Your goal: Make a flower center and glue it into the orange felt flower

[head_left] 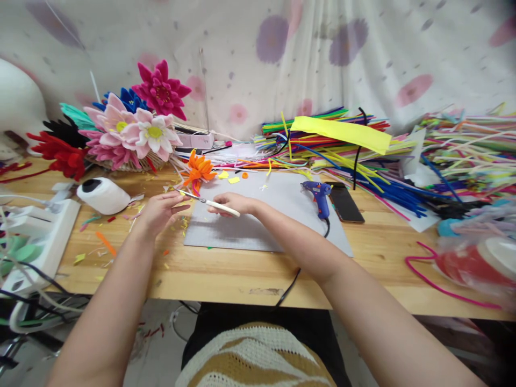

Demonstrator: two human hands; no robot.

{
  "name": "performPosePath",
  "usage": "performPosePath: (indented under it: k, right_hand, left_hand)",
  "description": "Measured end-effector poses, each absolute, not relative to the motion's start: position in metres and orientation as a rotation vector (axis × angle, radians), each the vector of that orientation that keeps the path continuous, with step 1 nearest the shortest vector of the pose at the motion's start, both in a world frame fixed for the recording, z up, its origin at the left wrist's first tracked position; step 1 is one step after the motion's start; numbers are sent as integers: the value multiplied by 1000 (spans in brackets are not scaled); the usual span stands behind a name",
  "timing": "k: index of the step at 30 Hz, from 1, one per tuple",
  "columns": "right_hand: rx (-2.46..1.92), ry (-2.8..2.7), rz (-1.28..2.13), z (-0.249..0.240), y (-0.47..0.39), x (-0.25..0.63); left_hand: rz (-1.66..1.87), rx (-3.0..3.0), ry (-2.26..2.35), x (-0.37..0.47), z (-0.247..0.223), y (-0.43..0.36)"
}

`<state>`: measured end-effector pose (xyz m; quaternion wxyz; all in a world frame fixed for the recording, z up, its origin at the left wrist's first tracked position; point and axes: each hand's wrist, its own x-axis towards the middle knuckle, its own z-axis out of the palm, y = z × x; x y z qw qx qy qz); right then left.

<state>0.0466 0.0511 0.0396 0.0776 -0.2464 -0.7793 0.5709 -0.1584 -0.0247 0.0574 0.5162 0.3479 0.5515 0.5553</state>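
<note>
Over the left part of a grey board (pixel 258 226), my right hand (pixel 237 202) is closed round the white handles of a pair of scissors (pixel 221 207). The metal blades point left, toward the fingertips of my left hand (pixel 163 210). Thumb and forefinger of that hand come together close to the blade tips; whatever small piece they pinch is too small to name. Just beyond the blades, an orange fuzzy flower (pixel 198 167) lies at the board's far left corner. Small yellow scraps (pixel 234 180) are near it.
A blue glue gun (pixel 319 196) and a phone (pixel 346 202) lie right. Pipe cleaners (pixel 342 148) are heaped behind under a yellow strip (pixel 341 134). Fuzzy flowers (pixel 121 131), a white thread cone (pixel 104 195) and a power strip (pixel 48 242) stand left. A pink pipe cleaner (pixel 439 280) lies near the front edge.
</note>
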Motion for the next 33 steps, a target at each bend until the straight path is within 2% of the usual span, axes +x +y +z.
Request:
performPosePath:
  k: [4,9,20,33]
  right_hand:
    - [-659,-2307,1873,47,51,53]
    - [-625,-2353,1895,52,51,56]
    - [-593,-2456,1713,45,54,55]
    - [-610,-2403,1732,40,56,53]
  left_hand:
    - [1236,883,1313,-162,62,-26]
    - [1155,919,1313,-162,67,-24]
    - [1081,899,1317,-159,72,-22]
    - [1022,901,1348,-162,73,-16]
